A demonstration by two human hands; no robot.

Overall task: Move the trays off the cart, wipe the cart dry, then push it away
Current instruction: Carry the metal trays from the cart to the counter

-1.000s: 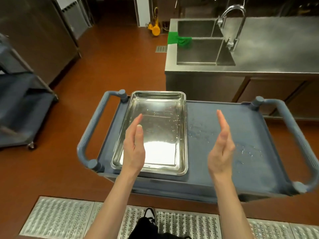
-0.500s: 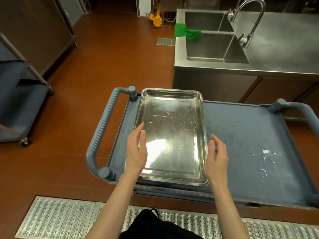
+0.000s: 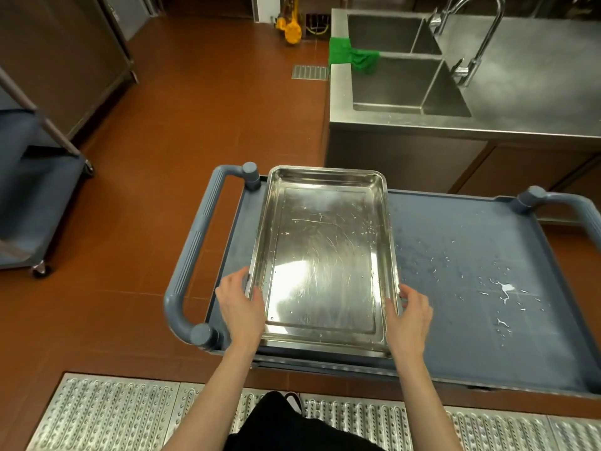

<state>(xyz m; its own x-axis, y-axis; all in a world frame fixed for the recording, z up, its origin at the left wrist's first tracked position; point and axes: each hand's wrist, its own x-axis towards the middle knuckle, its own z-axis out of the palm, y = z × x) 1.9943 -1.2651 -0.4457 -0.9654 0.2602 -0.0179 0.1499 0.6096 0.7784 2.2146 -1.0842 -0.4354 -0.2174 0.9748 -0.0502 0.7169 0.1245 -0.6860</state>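
Head view is looking down on a grey-blue cart (image 3: 455, 288) with a single steel tray (image 3: 322, 255) lying on the left part of its top, long side running from near to far. Left hand (image 3: 240, 304) is grasping the tray's left rim near the near corner, thumb lying over the rim and the fingers tucked under the edge out of sight. Right hand (image 3: 408, 315) is grasping the right rim at the matching spot, thumb on the rim and fingers curling down the outside. Whether the tray is resting on the cart or lifting off it cannot be told. Water droplets (image 3: 500, 288) are glistening on the bare right part of the cart top, well apart from the tray. Cart handles are sticking out at the left end (image 3: 192, 255) and the right end (image 3: 566, 206). Beyond the cart, a steel surface (image 3: 536, 86) with a double sink (image 3: 400, 76) and a tall faucet (image 3: 478, 30) is standing on the far right, and a green cloth (image 3: 351, 55) is hanging over the sink's left edge. A second cart (image 3: 32, 196) is standing at the far left on the red tiled floor (image 3: 195, 109), and a metal floor grate (image 3: 107, 415) is running along the near edge.
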